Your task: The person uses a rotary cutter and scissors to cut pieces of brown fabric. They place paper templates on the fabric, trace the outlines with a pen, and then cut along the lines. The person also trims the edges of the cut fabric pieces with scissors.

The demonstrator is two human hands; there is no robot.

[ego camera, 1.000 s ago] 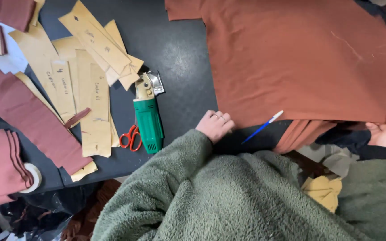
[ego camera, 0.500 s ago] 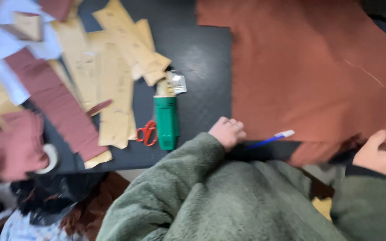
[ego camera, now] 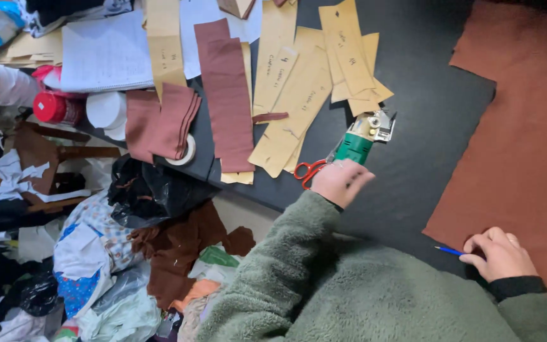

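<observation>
Left hand (ego camera: 342, 182), fingers loosely spread and not closed on anything, rests over the rear of a green electric cutter (ego camera: 357, 144) lying on the dark surface (ego camera: 432, 107), beside orange-handled scissors (ego camera: 309, 171). Right hand (ego camera: 500, 253), fingers curled, pinches a blue pen (ego camera: 449, 251) at the edge of a rust-brown fabric sheet (ego camera: 527, 145). The cutter looks rigid and fairly heavy, best gripped around its green body; the fabric appears soft and limp. Tan paper patterns (ego camera: 299, 95) and maroon strips (ego camera: 229, 95) lie beyond.

- One green electric cutter (ego camera: 356, 147) is seen
- One pair of orange-handled scissors (ego camera: 309, 171)
- One blue pen (ego camera: 449, 251)
- One tape roll (ego camera: 185, 154)
- One red-lidded jar (ego camera: 57, 108)
</observation>
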